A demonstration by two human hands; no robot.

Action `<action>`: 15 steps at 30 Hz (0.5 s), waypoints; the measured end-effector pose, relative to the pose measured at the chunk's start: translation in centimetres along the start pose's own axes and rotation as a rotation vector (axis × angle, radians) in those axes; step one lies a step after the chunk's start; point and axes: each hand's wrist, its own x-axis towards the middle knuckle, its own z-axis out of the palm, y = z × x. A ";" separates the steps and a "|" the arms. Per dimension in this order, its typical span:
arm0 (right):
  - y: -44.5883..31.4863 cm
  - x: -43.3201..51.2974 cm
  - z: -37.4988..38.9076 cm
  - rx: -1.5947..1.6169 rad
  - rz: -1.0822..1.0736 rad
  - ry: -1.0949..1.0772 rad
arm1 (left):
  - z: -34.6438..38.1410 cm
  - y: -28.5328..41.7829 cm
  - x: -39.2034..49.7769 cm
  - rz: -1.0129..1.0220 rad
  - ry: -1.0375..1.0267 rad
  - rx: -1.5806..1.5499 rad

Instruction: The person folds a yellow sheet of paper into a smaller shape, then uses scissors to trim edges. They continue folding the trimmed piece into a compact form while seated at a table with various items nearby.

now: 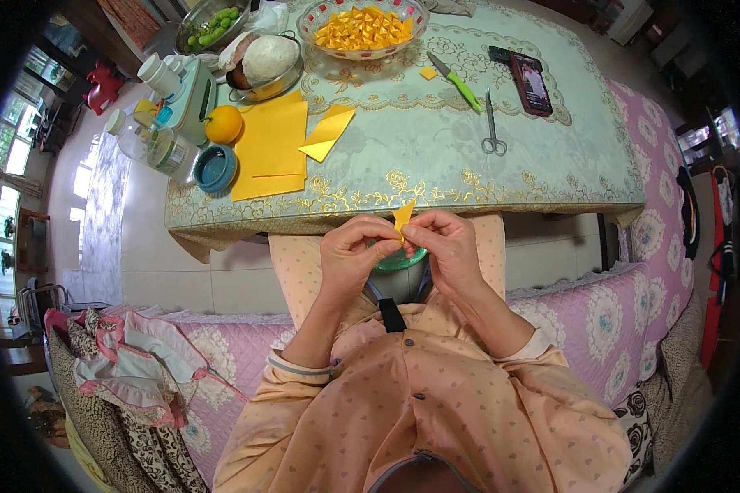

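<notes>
Between the fingertips of my left hand (361, 249) and my right hand (445, 246) is a small folded strip of gold paper (403, 214). Its pointed upper end sticks up in front of the table edge, and my fingers hide the lower end. Both hands are held over my lap. On the table to the left lie gold paper sheets (270, 148), with a partly folded gold piece (328, 132) beside them. A clear bowl with red marks (362, 54) farther back holds many folded gold paper pieces (361, 28).
Scissors (492, 126), a green-handled knife (459, 85) and a phone (530, 83) lie on the tablecloth. Left stand a teal bowl (216, 168), an orange fruit (224, 124), plastic bottles (171, 153) and a metal pot (271, 86). A green rim (401, 264) shows below my hands.
</notes>
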 end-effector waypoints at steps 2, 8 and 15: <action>0.0 0.1 0.1 0.000 -0.001 -0.003 | 0.2 0.2 0.0 -0.015 0.020 -0.007; -0.2 0.3 -0.3 -0.006 0.029 -0.051 | 0.7 0.6 -0.2 -0.117 0.090 -0.196; -0.5 0.5 -0.7 -0.039 0.044 -0.127 | 0.8 1.3 -0.1 -0.159 0.108 -0.183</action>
